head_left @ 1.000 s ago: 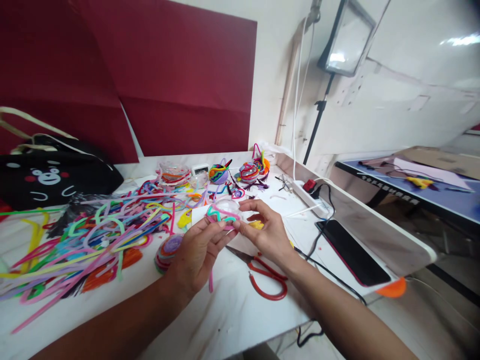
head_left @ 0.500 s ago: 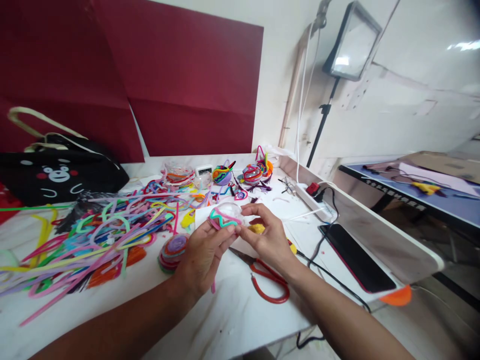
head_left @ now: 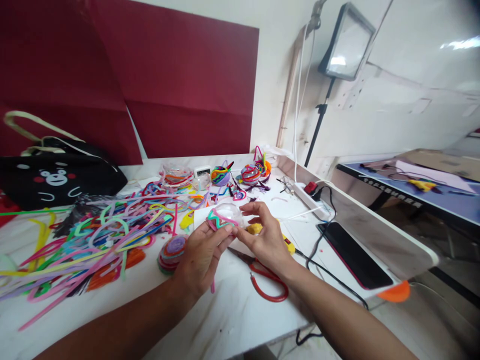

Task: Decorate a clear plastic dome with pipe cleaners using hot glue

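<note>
Both my hands hold a clear plastic half-ball (head_left: pixel 226 213) above the white table (head_left: pixel 232 315). Green and pink pipe cleaners run in zigzags over its surface. My left hand (head_left: pixel 200 255) grips it from the left and below, thumb on the pipe cleaner. My right hand (head_left: pixel 262 237) pinches its right edge with the fingertips. A pink pipe cleaner end hangs down below my left hand. Red-handled scissors (head_left: pixel 266 285) lie on the table just under my right wrist.
A big heap of coloured pipe cleaners (head_left: pixel 93 235) covers the left of the table. Several wrapped balls (head_left: pixel 249 173) sit at the back. A black bear bag (head_left: pixel 56 177) stands far left. A power strip (head_left: pixel 309 196), a black phone (head_left: pixel 354 255) and cables lie right.
The half-ball has been turned slightly in my hands and my fingers have shifted along the pipe cleaner. The view has swayed a little.
</note>
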Demonstrator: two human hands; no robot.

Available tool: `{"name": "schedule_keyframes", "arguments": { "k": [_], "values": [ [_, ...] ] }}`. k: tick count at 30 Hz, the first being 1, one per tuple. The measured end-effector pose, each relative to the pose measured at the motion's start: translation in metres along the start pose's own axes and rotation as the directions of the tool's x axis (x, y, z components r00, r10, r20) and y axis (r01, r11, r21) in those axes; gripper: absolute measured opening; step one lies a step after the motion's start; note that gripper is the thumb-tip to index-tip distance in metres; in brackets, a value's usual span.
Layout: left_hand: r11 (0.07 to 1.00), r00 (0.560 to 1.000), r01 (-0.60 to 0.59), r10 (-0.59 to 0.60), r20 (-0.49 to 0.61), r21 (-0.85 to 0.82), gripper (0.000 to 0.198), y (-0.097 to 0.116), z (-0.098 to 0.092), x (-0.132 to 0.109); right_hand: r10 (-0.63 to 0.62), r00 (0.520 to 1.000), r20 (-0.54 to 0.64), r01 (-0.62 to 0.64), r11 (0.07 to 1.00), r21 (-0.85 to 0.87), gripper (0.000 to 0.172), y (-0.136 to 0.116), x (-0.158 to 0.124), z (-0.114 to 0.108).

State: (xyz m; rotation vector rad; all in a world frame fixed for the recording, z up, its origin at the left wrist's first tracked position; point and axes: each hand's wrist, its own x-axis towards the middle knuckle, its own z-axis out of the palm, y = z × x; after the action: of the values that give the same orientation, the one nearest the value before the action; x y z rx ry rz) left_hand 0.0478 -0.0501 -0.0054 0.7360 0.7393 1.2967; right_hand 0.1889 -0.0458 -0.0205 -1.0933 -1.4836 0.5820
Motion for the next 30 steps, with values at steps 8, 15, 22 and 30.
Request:
{"name": "schedule_keyframes", "arguments": {
  "k": [8, 15, 22, 30],
  "values": [
    [1.0, 1.0, -0.001, 0.001, -0.013, 0.012, 0.021, 0.0, 0.0, 0.002, -0.001, 1.0, -0.008, 0.001, 1.0, -0.008, 0.04, -0.001, 0.0, 0.0],
    [1.0, 1.0, -0.014, 0.013, 0.02, 0.01, 0.018, 0.001, -0.002, 0.005, -0.017, 1.0, 0.003, 0.017, 0.999, 0.029, 0.046, 0.003, 0.001, -0.001],
    [0.999, 0.999, -0.018, 0.017, -0.033, -0.028, 0.019, 0.005, -0.001, 0.008, -0.042, 0.996, 0.082, 0.049, 0.996, -0.08, 0.024, -0.013, -0.005, -0.031],
    [0.999, 0.995, -0.038, 0.034, -0.099, -0.033, 0.01, 0.008, -0.002, 0.013, 0.279, 0.803, 0.527, 0.134, 0.777, -0.615, 0.013, -0.02, -0.036, -0.067]
  ]
}}
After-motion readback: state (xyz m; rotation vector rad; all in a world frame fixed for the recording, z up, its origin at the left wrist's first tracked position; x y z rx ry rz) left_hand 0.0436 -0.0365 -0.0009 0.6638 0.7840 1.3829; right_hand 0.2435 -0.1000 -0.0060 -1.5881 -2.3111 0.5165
